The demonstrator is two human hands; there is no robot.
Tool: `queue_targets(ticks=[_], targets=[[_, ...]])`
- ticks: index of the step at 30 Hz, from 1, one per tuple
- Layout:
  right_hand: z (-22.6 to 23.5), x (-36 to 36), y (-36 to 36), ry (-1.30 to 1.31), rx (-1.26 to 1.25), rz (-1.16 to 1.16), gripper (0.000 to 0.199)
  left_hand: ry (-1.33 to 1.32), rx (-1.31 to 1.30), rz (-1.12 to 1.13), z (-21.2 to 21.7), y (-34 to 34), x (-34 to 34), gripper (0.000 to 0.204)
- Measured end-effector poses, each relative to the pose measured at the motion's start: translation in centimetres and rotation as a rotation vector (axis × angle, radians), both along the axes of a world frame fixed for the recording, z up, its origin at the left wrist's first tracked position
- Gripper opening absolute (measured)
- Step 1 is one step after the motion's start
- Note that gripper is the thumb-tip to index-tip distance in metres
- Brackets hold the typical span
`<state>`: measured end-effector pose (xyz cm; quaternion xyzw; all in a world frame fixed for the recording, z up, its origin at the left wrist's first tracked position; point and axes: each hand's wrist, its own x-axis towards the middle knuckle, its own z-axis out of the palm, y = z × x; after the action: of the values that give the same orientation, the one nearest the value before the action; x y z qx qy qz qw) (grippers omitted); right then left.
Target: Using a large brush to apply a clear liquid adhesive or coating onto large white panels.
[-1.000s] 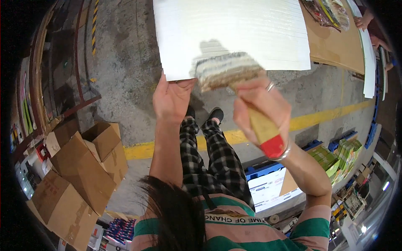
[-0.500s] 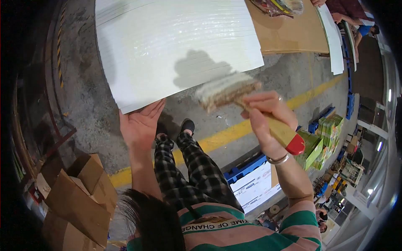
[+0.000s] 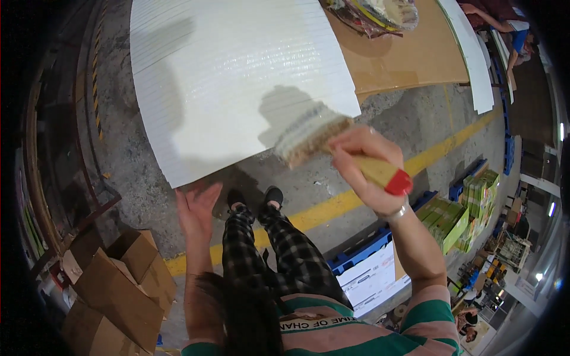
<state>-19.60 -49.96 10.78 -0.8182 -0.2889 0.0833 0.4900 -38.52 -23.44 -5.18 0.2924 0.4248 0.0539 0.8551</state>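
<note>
While the head view looks straight down, the right hand (image 3: pixel 367 169) is closed in a fist-like grip on the handle of a wide paintbrush (image 3: pixel 335 148). Handle is pale wood with a red end sticking out past the heel of the hand; bristle block is broad, light-coloured, and blurred. Bristles sit over the near right corner of a large white ribbed panel (image 3: pixel 231 77) lying flat on the concrete floor (image 3: pixel 409 127); whether they touch the surface cannot be told, though a brush shadow falls on the panel just beyond them. Panel surface looks glossy and wet.

Left hand (image 3: pixel 197 204) is open, palm up toward the camera, fingers spread loosely, holding nothing. It hovers just near of the panel's near edge, apart from it.

Below the hands: legs in black-and-white checked trousers (image 3: pixel 270 255) and dark shoes, standing near a yellow floor line (image 3: pixel 332 207). A brown cardboard sheet (image 3: pixel 404 56) lies right of the white panel, far side. Open cardboard boxes (image 3: pixel 116 279) sit at near left. Green cartons (image 3: pixel 460 210) and a blue pallet (image 3: pixel 368 246) are at near right.
</note>
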Motion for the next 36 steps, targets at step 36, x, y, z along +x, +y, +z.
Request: queue_targets(ticks=[36], targets=[[6.5,7.9,12.9,0.289,0.285,-0.467,0.017,0.651,0.234,-0.584,1.2,16.6,-16.2,0.044]])
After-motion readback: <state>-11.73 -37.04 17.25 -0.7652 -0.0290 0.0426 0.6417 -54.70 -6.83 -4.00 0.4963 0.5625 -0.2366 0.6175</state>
